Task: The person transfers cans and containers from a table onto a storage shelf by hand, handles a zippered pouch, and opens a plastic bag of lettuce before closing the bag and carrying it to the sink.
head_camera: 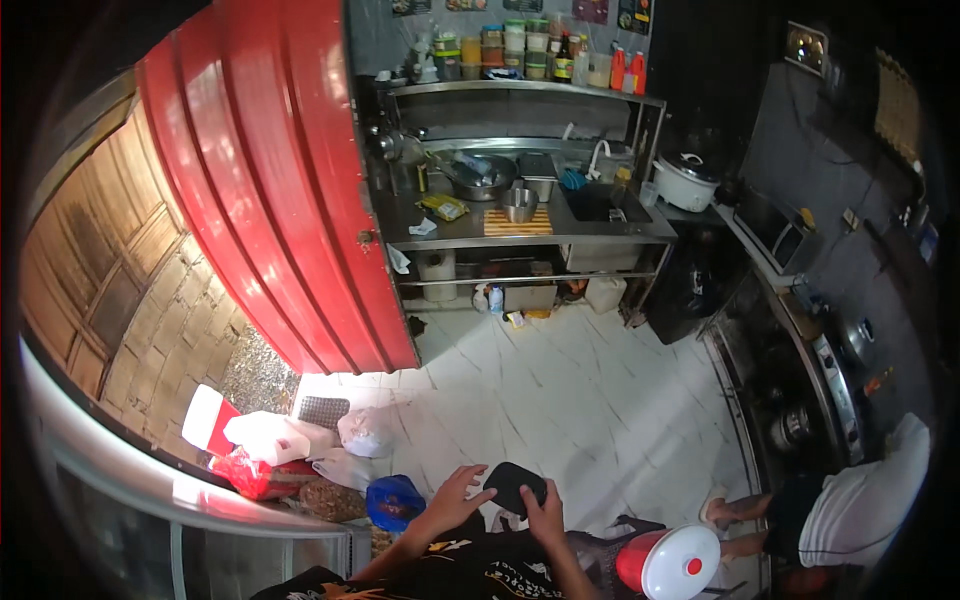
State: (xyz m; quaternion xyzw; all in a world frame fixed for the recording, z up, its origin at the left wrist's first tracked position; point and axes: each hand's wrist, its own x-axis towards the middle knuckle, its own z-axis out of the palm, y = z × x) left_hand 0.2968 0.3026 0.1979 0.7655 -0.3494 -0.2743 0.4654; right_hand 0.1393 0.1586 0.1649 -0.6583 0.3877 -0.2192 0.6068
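Observation:
My right hand [547,514] grips a small black object with rounded corners [514,486] by its right side, the thumb lying across its face. It could be a case or pouch; I cannot tell which. At its left edge is my left hand [459,496], fingers spread, with the thumb tip at or very near the edge. Both hands are in front of my black printed shirt [480,566]. A blue plastic bag [395,502] sits on the floor left of my left forearm. To the right of my right forearm stands a red container with a white lid [681,559].
A red metal door [277,187] stands open at left. Several bags [364,433] lie by the doorway. Across the tiled floor [540,382] is a steel sink counter [465,225]. At right, a person in a white shirt [862,495] stands near a gas stove [836,390].

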